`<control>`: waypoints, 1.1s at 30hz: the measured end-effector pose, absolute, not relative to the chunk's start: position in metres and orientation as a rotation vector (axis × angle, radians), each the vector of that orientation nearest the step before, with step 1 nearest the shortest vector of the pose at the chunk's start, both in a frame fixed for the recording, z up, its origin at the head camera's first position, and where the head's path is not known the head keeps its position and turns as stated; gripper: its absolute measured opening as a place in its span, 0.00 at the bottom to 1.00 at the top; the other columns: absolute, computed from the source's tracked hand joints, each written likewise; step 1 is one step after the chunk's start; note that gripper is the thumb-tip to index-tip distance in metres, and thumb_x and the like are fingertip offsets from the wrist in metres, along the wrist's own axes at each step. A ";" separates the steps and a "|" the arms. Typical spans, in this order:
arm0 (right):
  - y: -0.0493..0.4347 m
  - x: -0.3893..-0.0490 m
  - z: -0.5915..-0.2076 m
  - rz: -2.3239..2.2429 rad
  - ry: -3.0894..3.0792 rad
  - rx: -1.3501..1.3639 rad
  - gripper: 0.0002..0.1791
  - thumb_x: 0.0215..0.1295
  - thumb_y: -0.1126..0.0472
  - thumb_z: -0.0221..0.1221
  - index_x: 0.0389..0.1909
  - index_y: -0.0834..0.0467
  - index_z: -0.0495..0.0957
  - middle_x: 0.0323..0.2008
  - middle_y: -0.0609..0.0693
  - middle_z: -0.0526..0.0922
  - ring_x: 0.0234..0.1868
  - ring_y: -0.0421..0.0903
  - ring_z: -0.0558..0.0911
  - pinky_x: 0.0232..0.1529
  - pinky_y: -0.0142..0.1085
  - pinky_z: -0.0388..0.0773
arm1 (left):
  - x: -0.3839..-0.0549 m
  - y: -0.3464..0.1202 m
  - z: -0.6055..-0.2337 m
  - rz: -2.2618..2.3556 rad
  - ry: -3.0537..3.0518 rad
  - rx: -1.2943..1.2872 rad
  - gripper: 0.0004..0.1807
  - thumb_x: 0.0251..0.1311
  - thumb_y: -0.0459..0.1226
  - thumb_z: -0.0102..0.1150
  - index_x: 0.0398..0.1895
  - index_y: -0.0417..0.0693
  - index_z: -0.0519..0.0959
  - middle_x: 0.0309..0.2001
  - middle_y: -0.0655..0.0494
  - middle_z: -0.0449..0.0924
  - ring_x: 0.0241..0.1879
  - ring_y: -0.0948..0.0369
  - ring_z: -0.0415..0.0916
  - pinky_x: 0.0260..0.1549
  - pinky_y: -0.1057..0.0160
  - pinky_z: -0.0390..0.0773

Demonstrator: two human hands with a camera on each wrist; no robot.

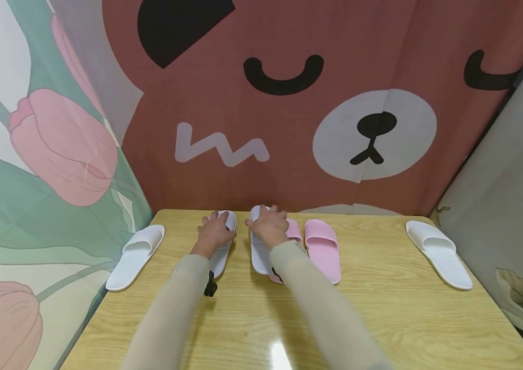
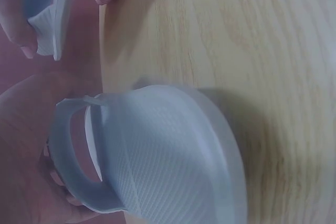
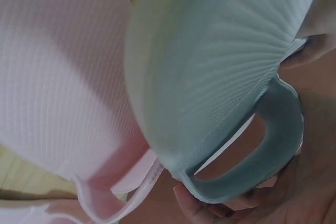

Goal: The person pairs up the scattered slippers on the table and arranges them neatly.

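Observation:
My left hand [image 1: 214, 234] grips a white slipper [image 1: 220, 262] over its strap, toe toward the back wall. In the left wrist view the ribbed footbed of this slipper [image 2: 163, 145] shows, with the fingers behind the strap. A little to the right, my right hand [image 1: 269, 226] holds a second white slipper [image 1: 259, 257] round the strap end. That slipper [image 3: 226, 66] is tilted and overlaps a pink slipper [image 3: 63, 66] in the right wrist view. Another pink slipper [image 1: 323, 246] lies just right of my right hand. My right forearm hides part of the nearer pink one.
One white slipper [image 1: 136, 257] lies at the left edge of the wooden table [image 1: 243, 329], and another white slipper [image 1: 439, 254] at the right edge. A brown bear-print curtain [image 1: 289, 180] stands along the back edge, with patterned cloth on both sides.

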State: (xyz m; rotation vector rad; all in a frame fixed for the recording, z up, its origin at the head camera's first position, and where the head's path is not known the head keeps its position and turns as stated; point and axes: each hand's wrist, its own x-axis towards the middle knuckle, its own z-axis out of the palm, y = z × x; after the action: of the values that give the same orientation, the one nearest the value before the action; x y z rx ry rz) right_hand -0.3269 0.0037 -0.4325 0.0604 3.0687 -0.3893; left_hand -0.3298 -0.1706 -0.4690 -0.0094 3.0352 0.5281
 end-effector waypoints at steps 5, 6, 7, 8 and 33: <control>-0.003 -0.326 -0.435 -0.416 3.071 0.058 0.47 0.64 0.25 0.51 0.77 0.48 0.61 0.67 0.59 0.67 0.63 0.65 0.70 0.52 0.55 0.77 | -0.331 -0.173 -0.471 0.519 3.043 -0.011 0.43 0.64 0.53 0.61 0.79 0.51 0.59 0.78 0.38 0.51 0.73 0.32 0.51 0.63 0.28 0.59; -0.004 -0.326 -0.435 -0.423 3.069 0.061 0.47 0.65 0.25 0.52 0.77 0.48 0.61 0.67 0.59 0.67 0.63 0.65 0.70 0.52 0.55 0.77 | -0.331 -0.174 -0.471 0.517 3.045 -0.012 0.43 0.63 0.53 0.61 0.79 0.51 0.59 0.78 0.38 0.51 0.73 0.33 0.51 0.63 0.28 0.60; -0.006 -0.326 -0.436 -0.423 3.065 0.061 0.47 0.65 0.25 0.52 0.77 0.48 0.61 0.67 0.60 0.67 0.63 0.65 0.71 0.52 0.55 0.77 | -0.331 -0.174 -0.471 0.516 3.047 -0.012 0.43 0.63 0.53 0.61 0.79 0.51 0.59 0.78 0.38 0.52 0.73 0.33 0.51 0.63 0.28 0.60; -0.007 -0.326 -0.436 -0.423 3.061 0.062 0.46 0.65 0.26 0.51 0.77 0.49 0.61 0.67 0.60 0.67 0.62 0.65 0.71 0.52 0.55 0.77 | -0.331 -0.175 -0.471 0.514 3.048 -0.013 0.43 0.63 0.53 0.61 0.79 0.51 0.59 0.78 0.37 0.52 0.73 0.33 0.51 0.62 0.28 0.60; -0.027 -0.330 -0.452 -0.423 3.064 0.059 0.47 0.65 0.24 0.49 0.76 0.50 0.63 0.66 0.60 0.69 0.60 0.64 0.73 0.50 0.53 0.78 | -0.335 -0.182 -0.474 0.488 3.032 -0.048 0.43 0.63 0.52 0.62 0.79 0.51 0.59 0.78 0.38 0.51 0.74 0.32 0.49 0.64 0.28 0.58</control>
State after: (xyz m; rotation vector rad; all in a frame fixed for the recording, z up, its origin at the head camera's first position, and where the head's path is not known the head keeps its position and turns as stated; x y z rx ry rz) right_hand -0.3297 -0.0273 -0.4517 0.0588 3.0642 -0.4233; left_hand -0.3354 -0.1822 -0.4738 -0.0480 3.0323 0.4880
